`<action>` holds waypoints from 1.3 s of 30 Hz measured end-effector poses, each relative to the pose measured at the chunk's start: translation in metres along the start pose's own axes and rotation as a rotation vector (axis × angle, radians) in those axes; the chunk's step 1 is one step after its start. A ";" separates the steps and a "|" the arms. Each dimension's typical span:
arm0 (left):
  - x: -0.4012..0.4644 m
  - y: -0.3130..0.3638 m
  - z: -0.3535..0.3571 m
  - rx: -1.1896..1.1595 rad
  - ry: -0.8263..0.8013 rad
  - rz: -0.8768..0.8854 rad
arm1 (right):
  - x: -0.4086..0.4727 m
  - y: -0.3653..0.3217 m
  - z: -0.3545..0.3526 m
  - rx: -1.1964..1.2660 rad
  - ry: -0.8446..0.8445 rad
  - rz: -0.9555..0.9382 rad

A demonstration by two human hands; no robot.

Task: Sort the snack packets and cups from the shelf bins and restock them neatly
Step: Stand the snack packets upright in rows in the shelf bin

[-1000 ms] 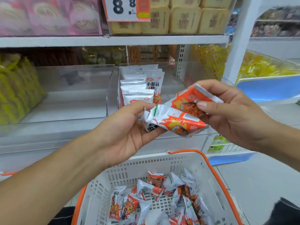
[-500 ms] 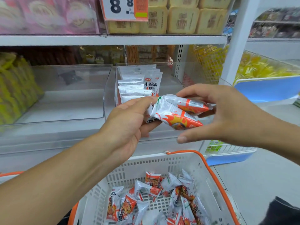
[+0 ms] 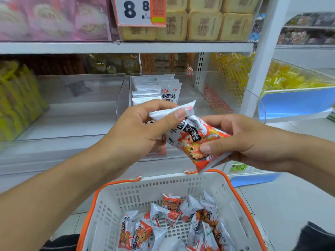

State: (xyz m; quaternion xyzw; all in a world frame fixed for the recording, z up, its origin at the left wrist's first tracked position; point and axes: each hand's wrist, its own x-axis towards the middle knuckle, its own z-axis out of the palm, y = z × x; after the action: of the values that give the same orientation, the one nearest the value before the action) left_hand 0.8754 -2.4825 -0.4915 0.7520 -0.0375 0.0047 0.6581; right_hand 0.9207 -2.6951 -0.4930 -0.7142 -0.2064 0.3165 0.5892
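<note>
My left hand pinches the white top edge of a snack packet between thumb and fingers. My right hand grips an orange-and-white snack packet with its printed face toward me, thumb on its lower part. Both packets overlap in front of a clear shelf bin where a row of the same packets stands upright. Below my hands, a white basket with an orange rim holds several loose packets.
A second clear bin stands to the left, beside yellow packs. A price sign hangs from the upper shelf. A white shelf post and a blue-fronted bin of yellow goods lie to the right.
The packets have turned upright between my hands, printed face now toward me. My left hand rose and took the top edge of one; my right hand dropped lower on the other.
</note>
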 end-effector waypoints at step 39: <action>0.006 -0.015 0.000 0.229 -0.020 0.182 | 0.003 0.008 0.013 -0.304 -0.117 -0.064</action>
State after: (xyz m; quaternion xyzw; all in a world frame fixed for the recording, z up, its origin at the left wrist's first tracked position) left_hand 0.8827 -2.4805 -0.5061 0.8157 -0.1115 0.0611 0.5643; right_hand 0.9130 -2.6853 -0.5030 -0.7684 -0.3087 0.3037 0.4713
